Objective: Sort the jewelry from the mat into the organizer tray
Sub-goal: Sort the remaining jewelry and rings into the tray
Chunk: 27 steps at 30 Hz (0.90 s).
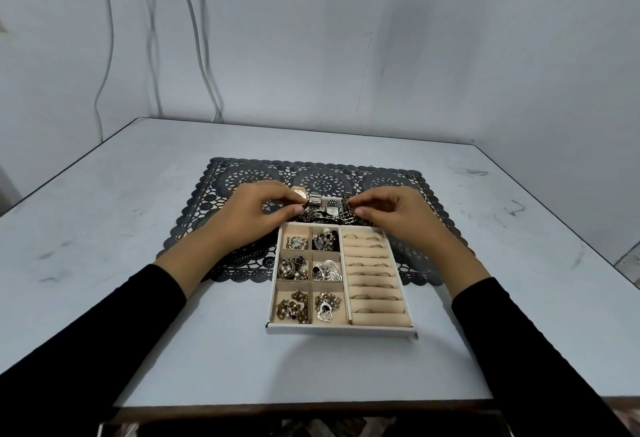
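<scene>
The fingers point(297, 209) of the left hand point(256, 211) are curled and pinch one end of a watch point(313, 199), next to its gold-toned face. The fingers point(360, 210) of the right hand point(398, 218) pinch the other end of its metal strap. The watch is stretched between them, just beyond the far edge of the tray point(341, 329) and above a small heap of jewelry point(318, 219) lying on the dark lace-patterned mat point(398, 177).

The white tray sits on the desk point(138, 194) with its far part over the near edge of the mat. Its left half is split into six small compartments, in two columns of three.
- The far-left one holds a silver brooch-like piece point(297, 242).
- The far-right one holds dark and silver pieces point(325, 241).
- The middle-left one holds pearly beads point(292, 268).
- The middle-right one holds silver leaf-shaped pieces point(327, 270).
- The near-left one holds a gold-toned chain with beads point(292, 308).
- The near-right one holds heart-shaped pendants point(325, 308).

The right half of the tray is a stack of cream padded rolls point(375, 315) with rings point(372, 238) slotted between them.

A single small ring point(225, 162) lies at the far left corner of the mat.
</scene>
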Tool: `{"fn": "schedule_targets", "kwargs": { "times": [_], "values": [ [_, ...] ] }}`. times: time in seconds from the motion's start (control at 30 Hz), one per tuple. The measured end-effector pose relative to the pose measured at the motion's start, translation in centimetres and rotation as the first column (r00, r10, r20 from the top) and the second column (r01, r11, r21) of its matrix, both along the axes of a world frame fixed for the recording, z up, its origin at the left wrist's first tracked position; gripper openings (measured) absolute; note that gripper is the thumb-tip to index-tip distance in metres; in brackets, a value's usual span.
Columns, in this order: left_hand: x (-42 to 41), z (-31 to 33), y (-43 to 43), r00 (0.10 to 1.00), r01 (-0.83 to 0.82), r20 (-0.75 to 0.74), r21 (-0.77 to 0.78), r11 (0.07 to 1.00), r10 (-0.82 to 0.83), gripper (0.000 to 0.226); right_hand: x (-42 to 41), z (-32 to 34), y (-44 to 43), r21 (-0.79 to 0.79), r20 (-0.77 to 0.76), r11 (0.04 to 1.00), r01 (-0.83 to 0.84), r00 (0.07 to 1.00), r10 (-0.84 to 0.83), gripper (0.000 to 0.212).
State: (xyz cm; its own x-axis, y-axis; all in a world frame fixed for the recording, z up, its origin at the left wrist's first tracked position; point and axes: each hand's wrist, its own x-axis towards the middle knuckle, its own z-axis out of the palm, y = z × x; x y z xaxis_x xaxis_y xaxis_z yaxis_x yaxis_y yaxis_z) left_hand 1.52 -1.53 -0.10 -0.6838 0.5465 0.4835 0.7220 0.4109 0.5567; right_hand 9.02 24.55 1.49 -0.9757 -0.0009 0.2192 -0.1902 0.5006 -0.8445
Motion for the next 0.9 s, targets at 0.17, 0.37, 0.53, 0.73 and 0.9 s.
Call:
{"fn": "schedule_targets", "kwargs": {
  "times": [0.17, 0.37, 0.53, 0.73, 0.9],
  "values": [
    [-0.3, 0.1, -0.1, 0.998, -0.059, -0.016, 0.030, 0.998, 0.059, 0.021, -0.1, -0.1, 0.4, -0.078, -0.104, 0.990, 0.121, 0.986, -0.129, 0.019],
    [-2.0, -0.5, -1.0, 0.949, -0.304, 0.040, -0.132, 0.943, 0.312, 0.035, -2.0, -1.2, 2.2, 0.090, -0.156, 0.959, 0.270, 0.955, -0.254, 0.026],
    [-3.6, -0.8, -1.8, 0.876, -0.417, 0.079, -0.374, 0.828, 0.476, 0.054, -4.5, -2.5, 4.2, 0.361, -0.085, 0.904, 0.227, 0.974, -0.211, 0.038],
    [-4.9, -1.0, -2.6, 0.837, -0.452, 0.039, -0.516, 0.728, 0.546, 0.068, -7.4, -2.5, 4.4, 0.464, 0.015, 0.884, 0.056, 0.997, -0.071, 0.037],
    [-6.3, -1.2, -3.5, 0.830, -0.449, 0.039, -0.547, 0.707, 0.557, 0.073, -10.4, -2.1, 3.6, 0.495, 0.049, 0.867, -0.057, 0.998, 0.038, 0.036]
  ]
}}
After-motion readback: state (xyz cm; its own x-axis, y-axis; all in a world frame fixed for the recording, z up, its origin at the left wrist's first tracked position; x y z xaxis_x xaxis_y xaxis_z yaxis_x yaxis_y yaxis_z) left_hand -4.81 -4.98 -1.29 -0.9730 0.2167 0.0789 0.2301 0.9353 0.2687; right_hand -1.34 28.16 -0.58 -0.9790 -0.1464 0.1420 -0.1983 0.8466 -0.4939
